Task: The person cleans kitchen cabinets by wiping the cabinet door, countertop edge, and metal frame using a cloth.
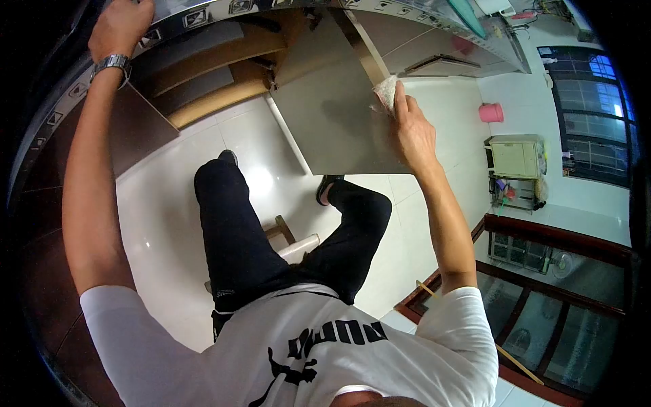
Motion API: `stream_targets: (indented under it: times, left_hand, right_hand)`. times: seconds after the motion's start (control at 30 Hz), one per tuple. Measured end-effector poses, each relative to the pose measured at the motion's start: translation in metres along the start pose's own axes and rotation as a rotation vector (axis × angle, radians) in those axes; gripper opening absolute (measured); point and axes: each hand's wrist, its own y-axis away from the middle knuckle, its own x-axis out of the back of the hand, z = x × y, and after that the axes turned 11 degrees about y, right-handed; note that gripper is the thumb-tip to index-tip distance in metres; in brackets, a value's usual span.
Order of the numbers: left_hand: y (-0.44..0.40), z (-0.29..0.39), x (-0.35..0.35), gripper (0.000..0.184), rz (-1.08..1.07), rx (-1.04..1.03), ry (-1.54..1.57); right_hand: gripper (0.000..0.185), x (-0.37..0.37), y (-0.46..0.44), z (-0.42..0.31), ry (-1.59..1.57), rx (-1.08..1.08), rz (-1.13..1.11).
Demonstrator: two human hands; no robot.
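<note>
My right hand (411, 132) is closed around a crumpled whitish cloth (386, 93). It presses the cloth against the top edge of an open grey cabinet door (332, 115). Up at the left, my left hand (121, 28), with a metal watch at the wrist, is curled on the patterned counter edge (196, 17); its fingertips are partly out of view. Behind the swung-out door, the open cabinet (220, 71) shows wooden shelf edges and grey boards.
I sit on a low stool (298, 249) with my knees apart on the pale tiled floor (169, 203). A second cabinet door (444, 64) stands open farther right. Beyond are a pink bucket (491, 112), a small cabinet (517, 156) and a dark wood-framed glass door (542, 237).
</note>
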Motion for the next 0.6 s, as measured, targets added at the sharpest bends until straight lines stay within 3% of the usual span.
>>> stream_targets:
  times: [0.2, 0.33, 0.47, 0.6]
  left_hand:
    - [-0.009, -0.008, -0.011, 0.061, -0.023, 0.005, -0.060]
    - [-0.007, -0.010, -0.012, 0.059, 0.015, -0.029, -0.018]
    - [-0.010, -0.015, -0.016, 0.057, 0.073, 0.001, 0.006]
    - [-0.016, -0.017, -0.015, 0.057, 0.000, 0.021, -0.050]
  right_hand:
    - [0.052, -0.004, -0.046, -0.008, -0.025, 0.083, 0.065]
    - [0.037, -0.018, -0.125, -0.026, -0.006, 0.130, 0.174]
    - [0.028, -0.026, -0.175, -0.051, 0.069, 0.053, 0.126]
    - [0.037, -0.032, -0.163, -0.046, 0.039, 0.040, 0.173]
